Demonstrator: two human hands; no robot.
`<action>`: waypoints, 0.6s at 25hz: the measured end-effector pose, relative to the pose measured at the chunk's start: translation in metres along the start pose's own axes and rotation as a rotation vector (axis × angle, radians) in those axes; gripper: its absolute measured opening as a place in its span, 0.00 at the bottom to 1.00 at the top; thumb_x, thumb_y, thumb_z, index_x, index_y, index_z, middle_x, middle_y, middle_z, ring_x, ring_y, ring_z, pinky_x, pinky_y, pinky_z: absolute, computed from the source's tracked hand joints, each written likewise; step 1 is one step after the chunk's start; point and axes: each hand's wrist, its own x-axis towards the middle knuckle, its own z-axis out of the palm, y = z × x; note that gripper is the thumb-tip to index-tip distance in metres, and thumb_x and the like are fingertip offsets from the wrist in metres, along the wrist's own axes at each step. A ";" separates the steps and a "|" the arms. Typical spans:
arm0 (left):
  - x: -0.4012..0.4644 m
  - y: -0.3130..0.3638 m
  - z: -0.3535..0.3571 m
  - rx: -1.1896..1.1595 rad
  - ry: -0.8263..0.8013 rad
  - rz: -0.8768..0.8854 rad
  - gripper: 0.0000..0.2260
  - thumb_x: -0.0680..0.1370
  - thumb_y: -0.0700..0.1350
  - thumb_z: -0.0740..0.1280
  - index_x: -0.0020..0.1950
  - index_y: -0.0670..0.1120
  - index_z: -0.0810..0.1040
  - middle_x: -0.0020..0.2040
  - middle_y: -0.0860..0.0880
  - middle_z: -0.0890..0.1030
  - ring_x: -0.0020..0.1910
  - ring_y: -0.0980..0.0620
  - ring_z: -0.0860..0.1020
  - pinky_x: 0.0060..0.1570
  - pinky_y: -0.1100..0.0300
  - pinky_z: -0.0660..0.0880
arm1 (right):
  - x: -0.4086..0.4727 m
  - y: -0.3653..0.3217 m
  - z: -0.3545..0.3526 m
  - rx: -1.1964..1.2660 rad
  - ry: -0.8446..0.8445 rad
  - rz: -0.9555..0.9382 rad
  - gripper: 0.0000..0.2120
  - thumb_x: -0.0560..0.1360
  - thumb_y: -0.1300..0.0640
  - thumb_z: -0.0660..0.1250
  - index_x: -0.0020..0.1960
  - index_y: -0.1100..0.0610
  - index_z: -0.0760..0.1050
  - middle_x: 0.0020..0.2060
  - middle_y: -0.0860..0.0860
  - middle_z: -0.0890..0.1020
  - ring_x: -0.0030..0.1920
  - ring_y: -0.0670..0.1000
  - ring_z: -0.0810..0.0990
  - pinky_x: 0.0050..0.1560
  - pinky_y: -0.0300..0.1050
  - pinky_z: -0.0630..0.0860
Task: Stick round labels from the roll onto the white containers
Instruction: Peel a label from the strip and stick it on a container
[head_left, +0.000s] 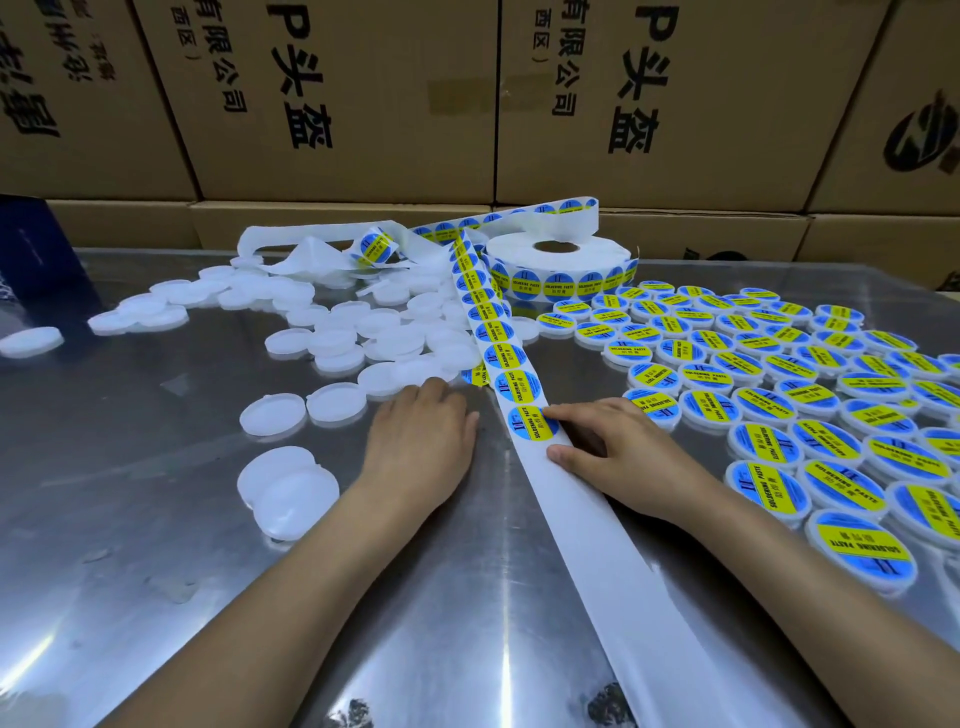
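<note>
Counter (156, 519): reflective metal surface, carrying all items below.

Label roll (558, 265): lies flat at far centre, blue-and-yellow round labels showing around its rim. A backing strip (587, 519) runs from it toward the near edge, passing between the two hands; it bears labels on its far stretch and is bare white on its near stretch. More loose strip lies crumpled to the left of the roll.

Nearest label (532, 423): last one on the strip, just beside the right hand's fingertips.

Unlabelled white containers (332, 338): scattered heap at left and centre, some overlapping; several lie apart nearer the left hand.

Labelled containers (779, 395): packed close together at right, from beside the roll to the near right edge.

Left hand (421, 441): palm down on the counter, fingers straight and together, fingertips reaching the near edge of the white heap; holds nothing.

Right hand (618, 447): rests on the strip, forefinger tip touching the nearest label, thumb pressing the bare backing just below it, fingers bent.

Cardboard boxes (363, 104): stacked along the far side, printed with black characters.
</note>
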 end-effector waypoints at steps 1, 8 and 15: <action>0.001 -0.001 0.001 -0.027 0.009 0.008 0.16 0.82 0.52 0.53 0.64 0.48 0.72 0.64 0.50 0.71 0.61 0.46 0.70 0.53 0.53 0.68 | 0.000 0.000 0.000 -0.005 0.000 -0.010 0.21 0.75 0.46 0.66 0.68 0.44 0.70 0.62 0.42 0.75 0.64 0.45 0.65 0.62 0.38 0.61; -0.002 0.027 0.001 -0.258 -0.035 0.351 0.20 0.81 0.54 0.57 0.71 0.51 0.67 0.71 0.52 0.69 0.70 0.52 0.66 0.62 0.58 0.62 | 0.001 -0.001 0.002 0.003 0.044 -0.044 0.17 0.75 0.48 0.66 0.64 0.48 0.74 0.56 0.41 0.77 0.58 0.47 0.69 0.61 0.41 0.65; -0.005 0.025 -0.002 -0.323 0.036 0.289 0.13 0.79 0.56 0.59 0.58 0.55 0.78 0.54 0.53 0.81 0.54 0.49 0.77 0.46 0.53 0.74 | -0.002 -0.009 0.000 0.090 0.128 -0.087 0.06 0.72 0.52 0.70 0.49 0.49 0.78 0.42 0.45 0.78 0.45 0.47 0.75 0.48 0.45 0.72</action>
